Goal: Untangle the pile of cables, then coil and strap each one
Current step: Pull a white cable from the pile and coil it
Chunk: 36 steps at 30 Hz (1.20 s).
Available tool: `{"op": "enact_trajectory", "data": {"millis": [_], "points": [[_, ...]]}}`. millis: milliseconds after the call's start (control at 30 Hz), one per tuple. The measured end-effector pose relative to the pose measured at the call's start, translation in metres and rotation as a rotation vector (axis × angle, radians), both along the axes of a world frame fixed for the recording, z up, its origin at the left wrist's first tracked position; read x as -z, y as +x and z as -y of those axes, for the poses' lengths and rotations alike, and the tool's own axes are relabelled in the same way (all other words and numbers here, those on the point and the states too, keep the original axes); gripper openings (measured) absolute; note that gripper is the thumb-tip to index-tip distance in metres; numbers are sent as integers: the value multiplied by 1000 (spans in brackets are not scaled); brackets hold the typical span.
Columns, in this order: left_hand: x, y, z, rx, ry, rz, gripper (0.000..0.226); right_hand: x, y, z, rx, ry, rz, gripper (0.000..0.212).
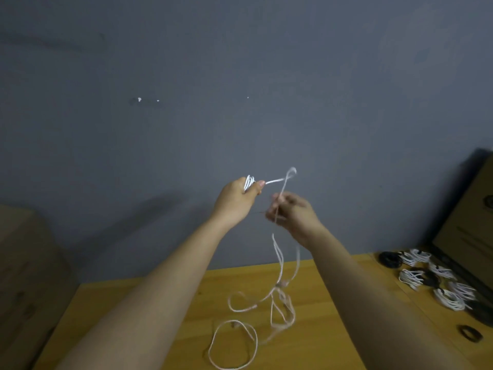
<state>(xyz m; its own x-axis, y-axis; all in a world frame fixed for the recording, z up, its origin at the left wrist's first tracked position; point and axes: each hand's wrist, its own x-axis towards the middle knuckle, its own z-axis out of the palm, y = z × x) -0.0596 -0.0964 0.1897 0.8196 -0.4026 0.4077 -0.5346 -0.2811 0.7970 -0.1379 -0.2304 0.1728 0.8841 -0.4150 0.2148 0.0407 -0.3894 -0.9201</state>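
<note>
My left hand point(238, 197) is raised in front of the grey wall and grips a small coil of white cable point(249, 182). From that coil the cable runs right in a loop to my right hand point(289, 213), which pinches the strand. Below my right hand the white cable point(278, 256) hangs down to the wooden table point(160, 311), where its loose tangled loops point(277, 313) lie. The hanging part is blurred.
Several coiled and strapped white and black cables point(432, 279) lie at the table's right side. A black strap ring point(470, 333) sits near the right edge. A dark-framed board point(464, 222) leans at the far right. A brown box point(24, 263) stands at the left.
</note>
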Motion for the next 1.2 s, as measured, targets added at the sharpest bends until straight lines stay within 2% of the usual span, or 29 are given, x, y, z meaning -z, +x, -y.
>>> {"op": "enact_trajectory", "data": {"millis": [67,100,133,167,200,367,433,500,533,567,600,700,767,800,833,967,1033,1067,1133,1167,1200], "points": [[-3,0,-4,-1,0,8,31,-6,2,4,-51,168,102,24],[-3,-1,-5,12,20,16,31,-9,2,1,-80,187,39,27],[-3,-2,-4,19,50,29,31,-8,3,-5,-120,211,-110,29],[-3,-3,-4,20,76,38,33,-7,3,-12,-138,106,-200,31],[-2,-4,-3,23,86,37,32,-10,1,-17,-130,-8,-206,33],[6,-2,-7,76,31,-40,23,-28,-4,-6,-63,114,189,26],[8,-3,-7,118,21,-31,21,-29,-4,-7,-60,-80,237,23],[12,-5,-5,130,40,-7,19,-32,-1,-12,-87,-380,129,22],[13,-6,-4,118,43,9,18,-38,1,-13,-93,-425,114,23],[15,-7,-3,96,37,24,20,-45,3,-13,-74,-367,143,25],[16,-6,-4,71,27,40,22,-55,3,-14,-45,-203,205,28],[16,-4,-6,37,16,55,26,-79,3,-4,-75,473,346,33],[14,-3,-7,41,9,63,24,-79,-1,-6,-207,832,300,33],[13,-2,-7,38,7,73,21,-75,-3,-8,-269,913,233,32],[11,-1,-7,28,3,82,20,-69,-5,-10,-323,910,152,31],[7,6,-11,-57,-89,61,19,-51,-11,-2,-629,570,-260,21],[4,10,-16,-125,-156,93,20,-48,-12,14,-682,418,-449,21],[3,12,-20,-155,-182,119,19,-46,-10,23,-618,294,-524,22],[0,13,-25,-177,-206,181,21,-46,-4,36,-328,-71,-550,24],[0,13,-25,-169,-198,213,24,-46,0,40,-127,-215,-471,21],[0,11,-24,-156,-180,233,25,-45,6,44,71,-269,-328,16]]}}
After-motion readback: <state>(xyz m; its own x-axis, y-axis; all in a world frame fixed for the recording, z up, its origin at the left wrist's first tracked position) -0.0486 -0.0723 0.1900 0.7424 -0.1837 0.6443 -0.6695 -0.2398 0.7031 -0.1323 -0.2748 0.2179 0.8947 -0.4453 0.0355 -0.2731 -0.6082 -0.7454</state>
